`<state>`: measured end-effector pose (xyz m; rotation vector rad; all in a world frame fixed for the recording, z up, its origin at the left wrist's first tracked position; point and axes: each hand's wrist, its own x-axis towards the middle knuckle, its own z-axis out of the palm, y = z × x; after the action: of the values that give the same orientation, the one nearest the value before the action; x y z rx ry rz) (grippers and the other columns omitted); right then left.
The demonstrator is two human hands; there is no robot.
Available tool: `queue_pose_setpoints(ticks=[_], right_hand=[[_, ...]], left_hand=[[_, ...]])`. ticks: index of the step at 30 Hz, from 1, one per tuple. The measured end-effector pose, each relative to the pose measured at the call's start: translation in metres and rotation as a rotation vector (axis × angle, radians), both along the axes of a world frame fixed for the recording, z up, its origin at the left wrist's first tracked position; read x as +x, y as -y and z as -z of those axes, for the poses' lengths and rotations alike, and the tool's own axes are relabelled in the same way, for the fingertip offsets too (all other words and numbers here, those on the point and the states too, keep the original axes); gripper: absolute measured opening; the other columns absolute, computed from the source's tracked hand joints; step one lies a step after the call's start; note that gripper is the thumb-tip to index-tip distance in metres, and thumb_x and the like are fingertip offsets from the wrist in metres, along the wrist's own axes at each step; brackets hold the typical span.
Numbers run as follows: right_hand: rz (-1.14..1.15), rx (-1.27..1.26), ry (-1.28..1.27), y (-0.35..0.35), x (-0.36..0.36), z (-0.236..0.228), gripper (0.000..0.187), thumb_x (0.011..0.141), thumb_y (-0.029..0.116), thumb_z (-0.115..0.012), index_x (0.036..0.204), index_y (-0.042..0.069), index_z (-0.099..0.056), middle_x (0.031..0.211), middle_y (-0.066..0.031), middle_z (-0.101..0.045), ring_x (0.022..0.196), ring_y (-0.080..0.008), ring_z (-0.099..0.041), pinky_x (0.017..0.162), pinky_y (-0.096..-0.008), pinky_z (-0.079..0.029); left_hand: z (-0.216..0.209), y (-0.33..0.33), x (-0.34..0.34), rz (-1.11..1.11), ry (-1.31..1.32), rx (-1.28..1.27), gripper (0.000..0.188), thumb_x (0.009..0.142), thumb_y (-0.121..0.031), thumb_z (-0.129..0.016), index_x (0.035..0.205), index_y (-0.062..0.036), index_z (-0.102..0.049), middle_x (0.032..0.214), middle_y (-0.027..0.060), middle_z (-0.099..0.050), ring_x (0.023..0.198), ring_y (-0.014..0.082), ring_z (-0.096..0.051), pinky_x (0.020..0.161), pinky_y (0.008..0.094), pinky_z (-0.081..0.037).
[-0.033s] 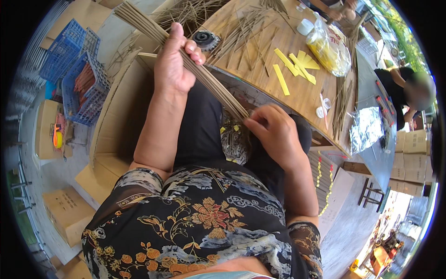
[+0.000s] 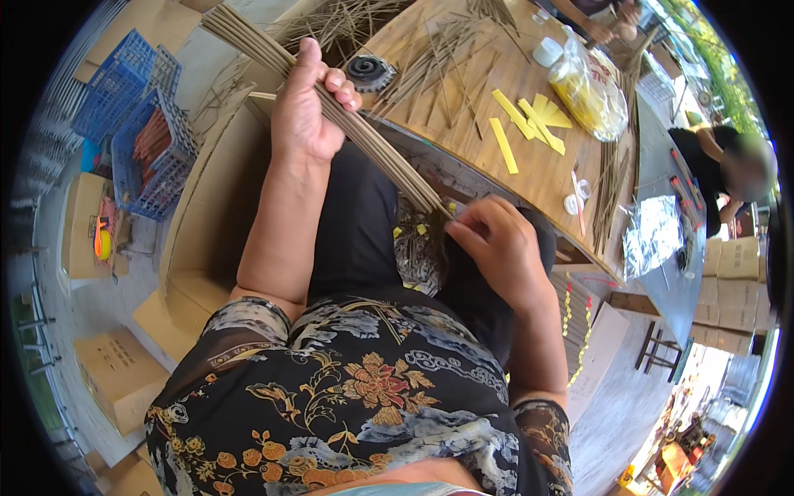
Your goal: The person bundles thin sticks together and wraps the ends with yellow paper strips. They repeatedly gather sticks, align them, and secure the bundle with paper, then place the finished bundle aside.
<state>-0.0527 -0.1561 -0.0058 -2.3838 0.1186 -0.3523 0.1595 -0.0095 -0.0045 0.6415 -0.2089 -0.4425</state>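
Note:
My left hand (image 2: 308, 112) is wrapped around a bundle of thin brown incense sticks (image 2: 376, 140), its thumb pointing up along them. The bundle slants from the upper left down toward my right hand (image 2: 499, 240). At its lower end one stick juts out past the others. My right fingers are pinched together at that stick's tip, above my right knee. Whatever lies between those fingertips is mostly hidden by the hand.
On the wooden table (image 2: 463, 157) lie loose sticks (image 2: 438, 70), yellow paper strips (image 2: 503, 145), a plastic bag (image 2: 587, 91) and a dark round coil (image 2: 370, 73). A cardboard box (image 2: 194, 215) and blue crates (image 2: 149, 157) stand left. Two other people work at the far right.
My right hand has shifted slightly right and down from the bundle's end. One stick now sticks out there. My left hand keeps its grip, nearly in place.

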Motion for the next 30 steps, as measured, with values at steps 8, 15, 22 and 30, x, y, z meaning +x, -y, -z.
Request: queue_pose_setpoints(ticks=[8,15,22,30], right_hand=[[0.328,0.523,-0.293,0.047,-0.031,0.025,0.013,0.076,0.010,-0.066,0.071,0.002,-0.056,0.062,0.0038,-0.050,0.058,-0.0026,-0.044,0.051,-0.0187,-0.036],[0.394,0.756,-0.166,0.087,0.087,0.054,0.021,0.076,0.018,-0.064,0.071,-0.001,-0.056,0.060,-0.0014,-0.053,0.049,-0.0066,-0.045,0.045,-0.0204,-0.036],[0.267,0.874,0.032,0.077,0.149,0.037,0.019,0.080,0.017,-0.062,0.074,0.001,-0.056,0.063,-0.0009,-0.054,0.051,-0.0063,-0.045,0.047,-0.0189,-0.037],[0.071,0.372,0.201,-0.005,0.057,0.003,0.013,0.076,0.008,-0.065,0.084,0.002,-0.058,0.068,-0.0048,-0.055,0.060,-0.0129,-0.053,0.055,-0.0253,-0.044]], left_hand=[[0.010,-0.018,0.034,0.035,-0.003,-0.171,0.038,0.091,-0.031,-0.046,0.059,-0.0112,-0.042,0.052,-0.0010,-0.040,0.044,0.0094,-0.038,0.043,0.0231,-0.034],[0.020,0.000,0.022,0.229,0.096,-0.193,0.036,0.089,-0.035,-0.048,0.060,-0.0142,-0.043,0.050,-0.0037,-0.039,0.040,0.0070,-0.036,0.038,0.0211,-0.030],[0.025,0.008,0.012,0.273,0.061,-0.144,0.036,0.089,-0.035,-0.048,0.060,-0.0147,-0.043,0.051,-0.0025,-0.040,0.042,0.0086,-0.039,0.039,0.0219,-0.031],[0.031,0.012,0.005,0.236,0.035,-0.118,0.038,0.088,-0.041,-0.047,0.064,-0.0116,-0.047,0.078,0.0141,-0.062,0.077,0.0269,-0.063,0.072,0.0419,-0.053]])
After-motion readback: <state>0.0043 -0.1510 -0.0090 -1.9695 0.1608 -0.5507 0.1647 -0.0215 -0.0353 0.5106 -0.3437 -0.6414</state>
